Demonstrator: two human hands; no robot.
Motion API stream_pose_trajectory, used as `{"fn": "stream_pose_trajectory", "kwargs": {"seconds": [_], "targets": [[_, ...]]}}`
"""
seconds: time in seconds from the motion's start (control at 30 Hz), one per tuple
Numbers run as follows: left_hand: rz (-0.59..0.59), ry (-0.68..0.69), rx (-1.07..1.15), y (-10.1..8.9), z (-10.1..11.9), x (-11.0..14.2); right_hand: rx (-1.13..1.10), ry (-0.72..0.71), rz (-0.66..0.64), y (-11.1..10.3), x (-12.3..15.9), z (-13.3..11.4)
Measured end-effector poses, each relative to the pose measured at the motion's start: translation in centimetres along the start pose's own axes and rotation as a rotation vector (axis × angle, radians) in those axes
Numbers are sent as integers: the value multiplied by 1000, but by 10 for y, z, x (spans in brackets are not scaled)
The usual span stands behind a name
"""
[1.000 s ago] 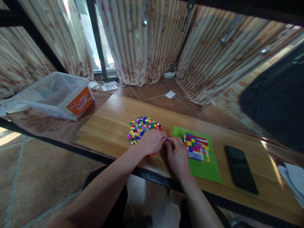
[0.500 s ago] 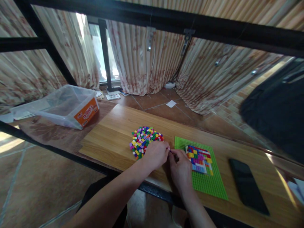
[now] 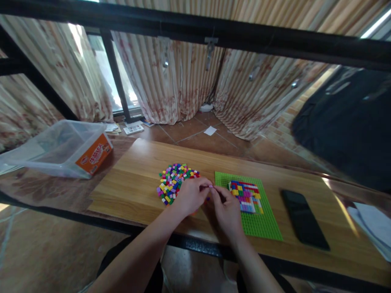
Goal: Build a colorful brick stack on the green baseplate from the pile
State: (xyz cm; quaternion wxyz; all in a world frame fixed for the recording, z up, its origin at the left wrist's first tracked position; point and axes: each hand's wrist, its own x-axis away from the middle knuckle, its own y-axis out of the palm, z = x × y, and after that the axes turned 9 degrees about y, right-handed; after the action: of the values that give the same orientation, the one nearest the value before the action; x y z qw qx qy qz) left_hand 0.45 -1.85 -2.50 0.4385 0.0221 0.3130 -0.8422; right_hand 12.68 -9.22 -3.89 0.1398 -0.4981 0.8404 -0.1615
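My left hand (image 3: 192, 195) and my right hand (image 3: 227, 206) meet fingertip to fingertip above the wooden board. Between them they pinch a small pinkish-purple toy brick (image 3: 210, 186); its exact shape is too small to tell. Just left of my left hand spreads a pile of small coloured bricks (image 3: 171, 181), partly covered by that hand. To the right of my right hand lies a green baseplate (image 3: 262, 226), bearing a block of multicoloured bricks (image 3: 246, 195) pressed together in rows. A dark brick lies on the board beneath my hands.
A black phone (image 3: 304, 219) lies on the wooden board (image 3: 128, 183), right of the baseplate. At the far left stands a clear plastic bin (image 3: 65, 148) with an orange label. Papers (image 3: 372, 224) rest at the right edge. A black metal bar (image 3: 183, 20) crosses above.
My head view has shifted, so the scene sits further left. My hands have lifted slightly and the pinkish-purple brick now shows between the fingertips.
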Motion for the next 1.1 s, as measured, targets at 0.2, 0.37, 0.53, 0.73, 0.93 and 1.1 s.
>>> {"fn": "stream_pose_trajectory", "kwargs": {"seconds": [0.2,0.37,0.53,0.73,0.93,1.1], "targets": [[20,48,105,7,9,-2,-144,68,34,-10,1,-8],[-4,67,76,9,12,-2,-55,21,204,-43,0,-2],[-43,82,23,7,7,-2,183,111,391,-95,-1,22],[-61,101,-26,6,7,-4,425,51,388,-112,-3,39],[-106,102,-83,6,7,-5,462,29,377,-106,-6,38],[-126,118,-117,5,6,-6,483,46,398,-100,-10,35]]}}
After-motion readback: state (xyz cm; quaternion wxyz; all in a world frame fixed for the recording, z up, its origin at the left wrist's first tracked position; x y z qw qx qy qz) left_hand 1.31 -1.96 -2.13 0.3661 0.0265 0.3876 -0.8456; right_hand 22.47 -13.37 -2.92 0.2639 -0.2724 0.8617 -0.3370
